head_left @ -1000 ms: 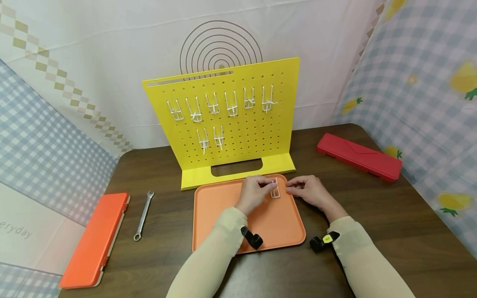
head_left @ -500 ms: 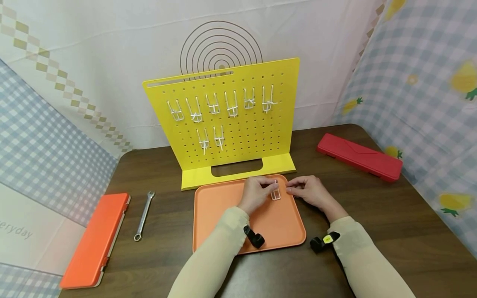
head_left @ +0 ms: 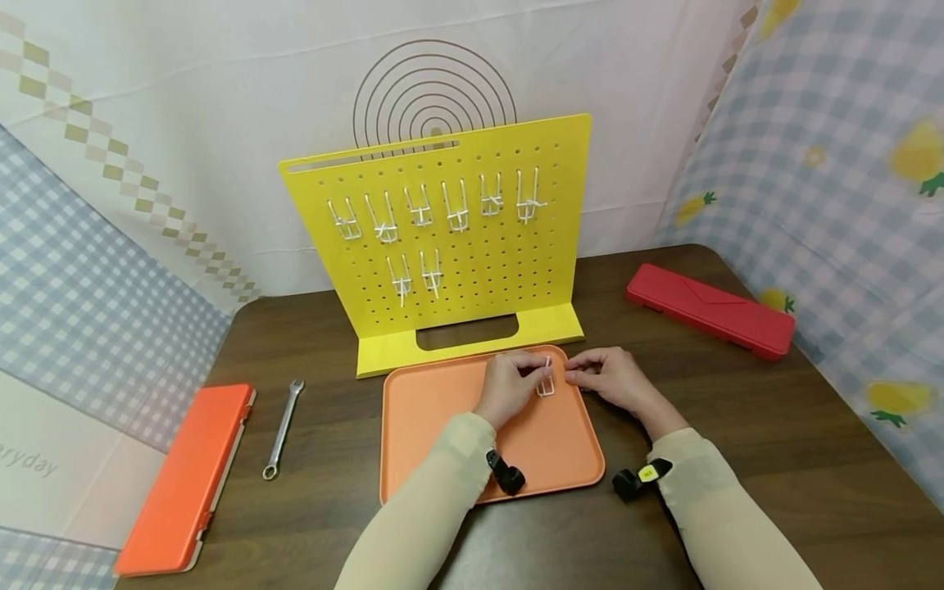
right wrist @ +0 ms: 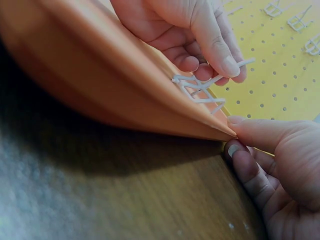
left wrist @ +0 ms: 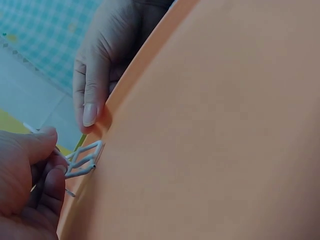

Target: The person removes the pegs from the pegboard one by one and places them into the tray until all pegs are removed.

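A white wire pegboard hook is pinched between the thumb and fingers of my left hand. One straight prong sticks out past the fingertips, and its bent frame hangs over the tray's far right corner. My right hand pinches the rim of the orange tray at that same corner, thumb above and fingertip below in the right wrist view. Just behind the tray stands a yellow pegboard. Several white hooks hang on it in two rows.
A steel combination wrench lies left of the tray, beside an orange-red case. At the back right rests a red case. Patterned cloth surrounds the wooden table.
My left hand has shifted slightly right, and the hook in its fingers has tipped a little. The right hand stays at the tray's corner.
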Action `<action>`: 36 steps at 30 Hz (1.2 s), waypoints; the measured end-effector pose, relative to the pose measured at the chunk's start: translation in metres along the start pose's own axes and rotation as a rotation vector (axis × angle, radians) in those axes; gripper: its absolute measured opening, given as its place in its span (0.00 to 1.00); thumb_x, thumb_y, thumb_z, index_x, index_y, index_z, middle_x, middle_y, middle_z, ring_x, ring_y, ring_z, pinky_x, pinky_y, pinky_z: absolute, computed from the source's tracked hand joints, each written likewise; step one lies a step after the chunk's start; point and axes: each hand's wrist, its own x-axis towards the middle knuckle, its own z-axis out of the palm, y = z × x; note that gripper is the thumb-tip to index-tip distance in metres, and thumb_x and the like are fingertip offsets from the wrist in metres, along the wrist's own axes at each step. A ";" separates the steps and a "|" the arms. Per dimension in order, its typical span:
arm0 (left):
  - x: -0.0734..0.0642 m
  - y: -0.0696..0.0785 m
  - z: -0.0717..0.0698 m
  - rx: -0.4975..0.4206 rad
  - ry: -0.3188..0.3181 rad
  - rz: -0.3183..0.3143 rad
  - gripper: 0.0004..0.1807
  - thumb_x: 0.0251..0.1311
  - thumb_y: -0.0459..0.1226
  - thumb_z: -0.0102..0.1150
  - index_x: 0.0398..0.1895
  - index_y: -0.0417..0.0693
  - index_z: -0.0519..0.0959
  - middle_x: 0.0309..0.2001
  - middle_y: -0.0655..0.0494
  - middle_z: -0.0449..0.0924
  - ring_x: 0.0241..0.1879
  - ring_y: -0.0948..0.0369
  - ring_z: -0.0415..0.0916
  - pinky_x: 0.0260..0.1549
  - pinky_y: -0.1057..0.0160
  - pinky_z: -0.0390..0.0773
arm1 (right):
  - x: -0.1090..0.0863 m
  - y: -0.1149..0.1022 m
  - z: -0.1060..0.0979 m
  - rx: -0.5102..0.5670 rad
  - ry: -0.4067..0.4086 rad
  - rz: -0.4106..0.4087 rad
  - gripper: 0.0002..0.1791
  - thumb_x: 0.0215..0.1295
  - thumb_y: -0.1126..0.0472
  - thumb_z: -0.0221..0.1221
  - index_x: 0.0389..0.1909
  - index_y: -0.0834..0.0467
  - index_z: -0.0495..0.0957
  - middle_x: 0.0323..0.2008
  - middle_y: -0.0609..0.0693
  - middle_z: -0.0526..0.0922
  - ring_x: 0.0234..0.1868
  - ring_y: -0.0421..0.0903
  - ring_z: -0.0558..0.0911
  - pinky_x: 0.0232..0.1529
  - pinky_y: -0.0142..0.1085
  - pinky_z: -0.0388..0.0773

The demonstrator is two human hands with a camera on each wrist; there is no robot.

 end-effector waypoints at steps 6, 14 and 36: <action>0.000 -0.002 0.002 -0.016 0.017 0.031 0.07 0.58 0.36 0.67 0.38 0.45 0.88 0.37 0.61 0.86 0.34 0.71 0.80 0.32 0.72 0.79 | -0.001 0.000 0.000 -0.005 -0.004 0.003 0.12 0.59 0.55 0.68 0.41 0.55 0.86 0.34 0.48 0.85 0.34 0.44 0.81 0.32 0.34 0.79; -0.001 -0.003 0.002 -0.033 0.030 0.047 0.07 0.57 0.35 0.68 0.38 0.45 0.88 0.36 0.61 0.86 0.29 0.71 0.78 0.27 0.71 0.78 | 0.000 -0.002 0.000 -0.007 0.000 0.000 0.11 0.58 0.55 0.68 0.41 0.55 0.86 0.33 0.48 0.85 0.33 0.45 0.81 0.32 0.34 0.79; -0.001 -0.005 0.004 -0.022 0.038 0.037 0.07 0.56 0.36 0.68 0.38 0.47 0.88 0.35 0.62 0.86 0.27 0.70 0.76 0.26 0.71 0.77 | 0.000 -0.005 -0.001 -0.006 0.006 0.021 0.11 0.58 0.56 0.68 0.40 0.55 0.86 0.33 0.49 0.85 0.33 0.45 0.81 0.32 0.33 0.79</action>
